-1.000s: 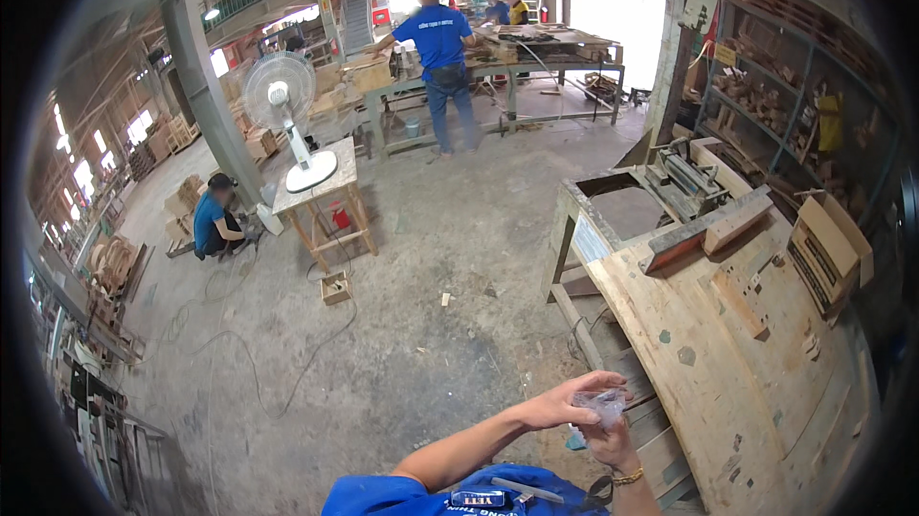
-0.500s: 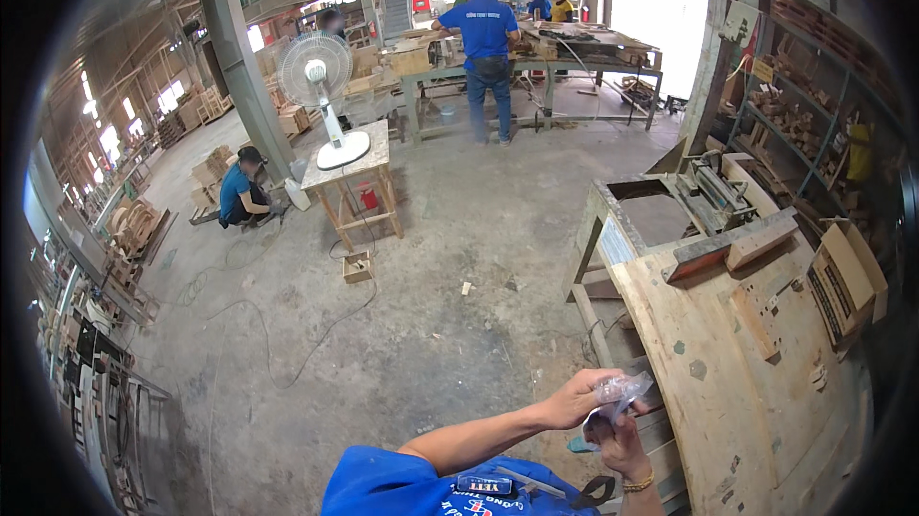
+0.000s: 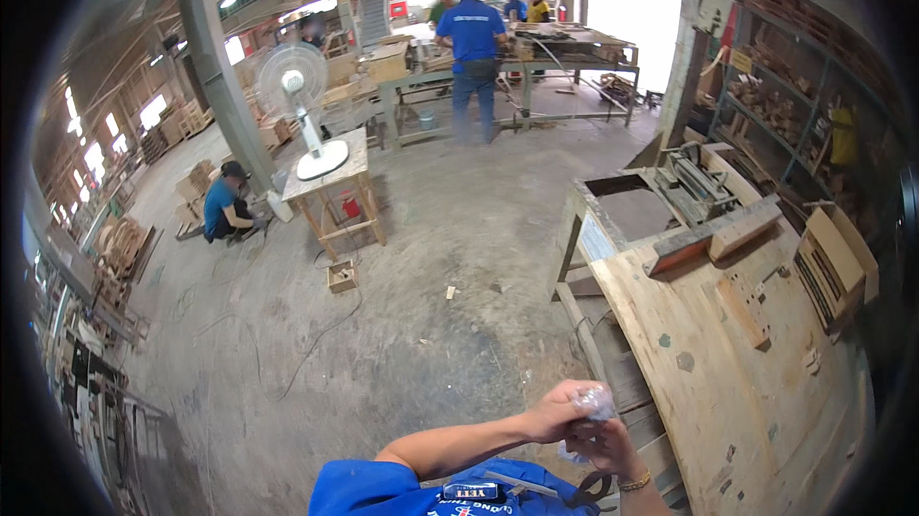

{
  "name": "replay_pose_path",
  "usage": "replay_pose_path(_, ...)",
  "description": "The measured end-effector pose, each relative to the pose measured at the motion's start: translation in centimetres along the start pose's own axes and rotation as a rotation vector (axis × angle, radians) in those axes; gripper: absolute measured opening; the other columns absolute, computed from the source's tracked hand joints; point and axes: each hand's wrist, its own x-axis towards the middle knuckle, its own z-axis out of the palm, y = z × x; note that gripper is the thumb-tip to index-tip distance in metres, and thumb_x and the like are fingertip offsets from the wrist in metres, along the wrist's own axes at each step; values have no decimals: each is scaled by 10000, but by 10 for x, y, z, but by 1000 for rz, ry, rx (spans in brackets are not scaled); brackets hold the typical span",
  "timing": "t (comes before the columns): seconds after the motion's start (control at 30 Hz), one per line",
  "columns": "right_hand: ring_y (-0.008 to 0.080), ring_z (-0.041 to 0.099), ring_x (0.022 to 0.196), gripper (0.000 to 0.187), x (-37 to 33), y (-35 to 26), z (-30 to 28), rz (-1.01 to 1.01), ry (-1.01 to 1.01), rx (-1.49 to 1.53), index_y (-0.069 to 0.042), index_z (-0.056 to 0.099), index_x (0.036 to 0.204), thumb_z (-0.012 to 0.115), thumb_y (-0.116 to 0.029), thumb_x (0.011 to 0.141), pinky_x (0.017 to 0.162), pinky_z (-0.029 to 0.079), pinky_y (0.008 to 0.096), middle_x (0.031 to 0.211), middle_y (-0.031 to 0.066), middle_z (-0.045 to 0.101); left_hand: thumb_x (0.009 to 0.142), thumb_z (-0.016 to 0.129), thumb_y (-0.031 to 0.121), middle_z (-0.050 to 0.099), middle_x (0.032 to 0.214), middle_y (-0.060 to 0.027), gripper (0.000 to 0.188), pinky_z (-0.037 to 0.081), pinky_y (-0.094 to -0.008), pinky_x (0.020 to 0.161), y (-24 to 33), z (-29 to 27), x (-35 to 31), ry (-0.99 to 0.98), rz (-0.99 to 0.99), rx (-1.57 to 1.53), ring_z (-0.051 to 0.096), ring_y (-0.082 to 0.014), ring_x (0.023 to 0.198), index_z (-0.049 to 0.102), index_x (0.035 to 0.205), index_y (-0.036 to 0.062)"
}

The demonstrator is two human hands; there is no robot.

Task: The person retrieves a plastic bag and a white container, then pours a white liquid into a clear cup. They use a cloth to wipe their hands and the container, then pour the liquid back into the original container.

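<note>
Crumpled clear plastic film [image 3: 595, 403] is bunched between my two hands, just off the left edge of the wooden workbench [image 3: 670, 392]. My left hand [image 3: 555, 413] reaches across from the left with its fingers closed on the upper part of the film. Close below it and to the right, my right hand [image 3: 613, 449], with a bracelet at the wrist, is closed around the lower part. A pale bit of the plastic shows under the hands. Whether anything lies inside the film cannot be made out.
On the bench lie wooden blocks [image 3: 743, 313], an open cardboard box [image 3: 831, 267] and a metal clamp fixture [image 3: 697, 186]. A fan [image 3: 322, 160] stands on a small table ahead. A person crouches at left [image 3: 222, 205]; another in blue [image 3: 473, 37] stands at a far bench.
Both hands have shifted slightly left, still together. The film is bunched smaller in them, and the teal piece that showed below the hands is no longer visible. My view has turned slightly right.
</note>
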Motion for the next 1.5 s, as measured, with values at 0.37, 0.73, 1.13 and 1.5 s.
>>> replay_pose_path(0.37,133,540,562,214,-11,-26,11,-359,301,-401,54,592,786,546,-140,864,565,466,268,654,81,541,940,426,193,325,542,2,174,234,-271,464,37,34,-2,-35,298,-159,267,-91,441,433,947,19)
replay_pose_path(0.73,84,416,535,202,5,-13,-10,205,783,807,-29,501,805,417,-160,934,516,384,241,622,-4,434,825,576,453,420,1308,-181,686,323,-436,1003,0,-40,43,136,145,148,375,-285,1236,368,1298,3)
replay_pose_path(1.13,48,432,555,227,-6,-22,2,224,564,336,42,565,817,483,-143,920,497,355,203,610,0,501,914,489,275,422,605,1,229,324,-226,444,9,19,60,248,116,-147,387,-86,501,509,808,72)
replay_pose_path(1.5,87,501,545,163,-26,-27,15,295,689,603,41,586,843,498,-89,888,591,464,245,622,24,552,921,459,317,447,719,-48,290,347,-265,545,4,17,34,84,298,248,421,-151,606,532,847,46)
